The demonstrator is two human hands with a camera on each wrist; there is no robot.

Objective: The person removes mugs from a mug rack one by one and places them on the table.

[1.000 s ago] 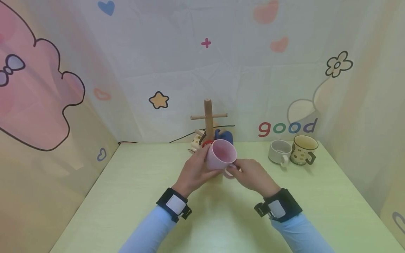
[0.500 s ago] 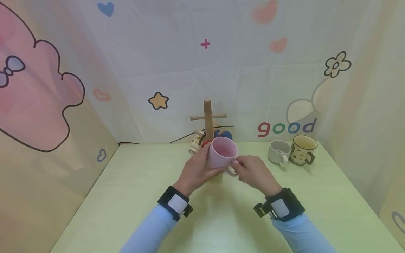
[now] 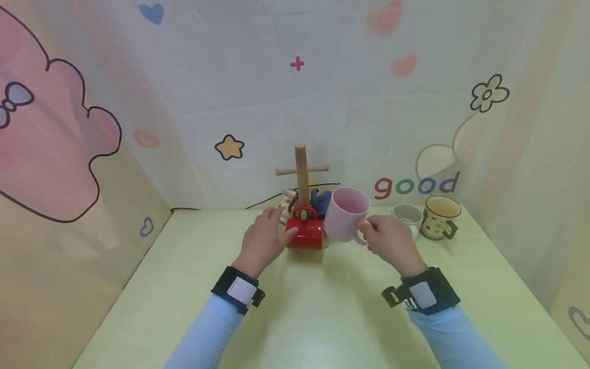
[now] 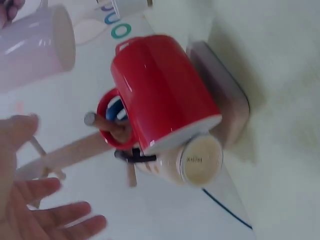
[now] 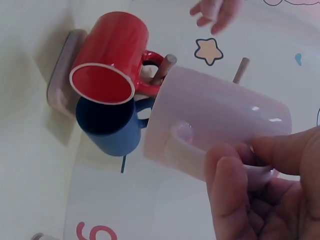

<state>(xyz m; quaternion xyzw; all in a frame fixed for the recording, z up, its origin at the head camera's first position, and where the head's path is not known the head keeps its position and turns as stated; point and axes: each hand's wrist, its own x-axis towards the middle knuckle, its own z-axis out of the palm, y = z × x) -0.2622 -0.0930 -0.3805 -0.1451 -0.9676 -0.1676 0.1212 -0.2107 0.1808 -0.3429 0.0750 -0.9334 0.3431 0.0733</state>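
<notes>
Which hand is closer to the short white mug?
Right. The right hand partly covers the short white mug in the head view; the left hand is farther left, beside the red mug.

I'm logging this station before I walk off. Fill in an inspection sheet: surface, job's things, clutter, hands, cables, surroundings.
Surface: pale green table, dry-looking, with soft shadows.
Job's things: pink mug held off the table; red mug hung sideways by its handle on a peg of the wooden rack; blue mug and cream mug also at the rack.
Clutter: white mug and spotted mug, upright at the back right.
Hands: left hand near the red mug, holding nothing; right hand grips the pink mug's handle.
Cables: nothing seen; dark lines behind the rack look printed.
Surroundings: cloth backdrop with printed pictures.
</notes>
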